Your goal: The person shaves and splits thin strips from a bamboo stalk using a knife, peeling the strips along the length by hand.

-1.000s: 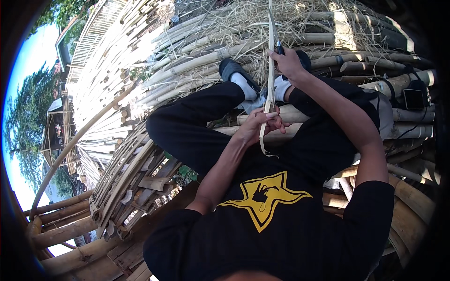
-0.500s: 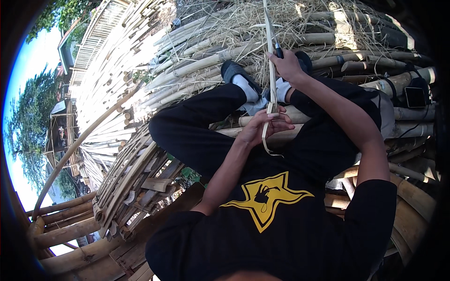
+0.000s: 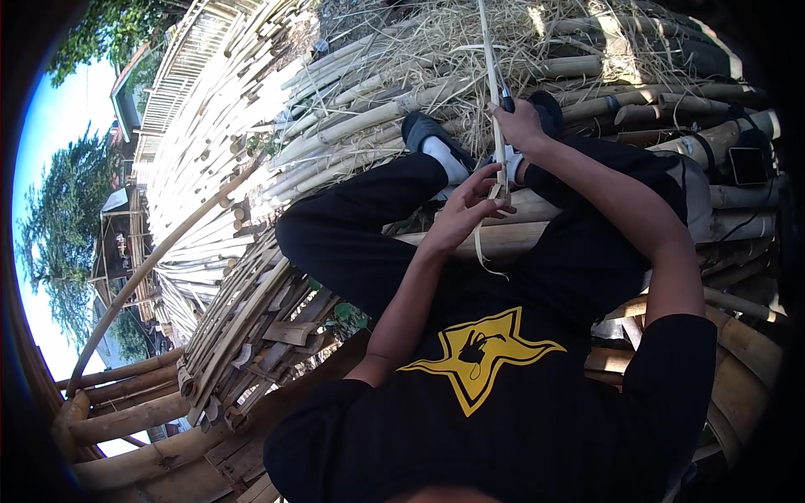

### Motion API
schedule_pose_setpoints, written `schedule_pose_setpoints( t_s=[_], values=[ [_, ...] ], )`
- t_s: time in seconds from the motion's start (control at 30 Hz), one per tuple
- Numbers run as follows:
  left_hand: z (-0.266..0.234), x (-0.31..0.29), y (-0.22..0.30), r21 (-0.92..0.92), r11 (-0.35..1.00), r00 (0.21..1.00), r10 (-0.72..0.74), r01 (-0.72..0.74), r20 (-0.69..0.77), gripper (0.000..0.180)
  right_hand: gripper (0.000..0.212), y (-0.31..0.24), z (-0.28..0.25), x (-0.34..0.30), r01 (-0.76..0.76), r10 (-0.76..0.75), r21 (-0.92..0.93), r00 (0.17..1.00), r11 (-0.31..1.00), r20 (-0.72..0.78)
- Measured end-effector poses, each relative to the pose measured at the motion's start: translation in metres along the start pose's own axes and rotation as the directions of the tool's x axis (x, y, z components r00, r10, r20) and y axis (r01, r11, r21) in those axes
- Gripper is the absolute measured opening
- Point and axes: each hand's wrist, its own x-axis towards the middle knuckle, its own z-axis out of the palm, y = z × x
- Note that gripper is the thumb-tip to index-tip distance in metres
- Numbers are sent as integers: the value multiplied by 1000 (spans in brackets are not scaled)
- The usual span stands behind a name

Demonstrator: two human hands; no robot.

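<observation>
I'm in an outdoor bamboo-working yard: cut poles [image 3: 335, 128] lie in rows toward eleven o'clock, curly pale shavings [image 3: 579, 50] litter one o'clock, split slats [image 3: 243, 314] are piled at eight, a leafy tree [image 3: 63, 222] stands at nine, and open sky [image 3: 84, 96] shows at ten.

Right hand [image 3: 521, 125] on the strip [image 3: 489, 52], gripping a tool [image 3: 508, 101]; left hand [image 3: 460, 215], fingers parted, sits lower along it! Shavings [image 3: 579, 46] lie heaped right of the strip, poles [image 3: 356, 121] spread left, a shoe [image 3: 434, 138] on either side.
</observation>
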Motion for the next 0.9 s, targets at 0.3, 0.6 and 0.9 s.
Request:
schedule_pose_setpoints(
  t_s=[0.3,0.6,0.9],
  values=[
    [-1,5,1,-472,881,995,-79,44,-55,27,34,-18,-4,-9,40,-41,-33,999,999,-18],
    [-4,18,-8,-375,920,961,-197,112,-196,21,33,-9,3,-6,51,-51,-13,998,999,-23],
    [-24,45,-10,-409,750,853,-429,519,296,38,33,-15,1,-18,97,-100,-114,995,989,-21]
  ],
)
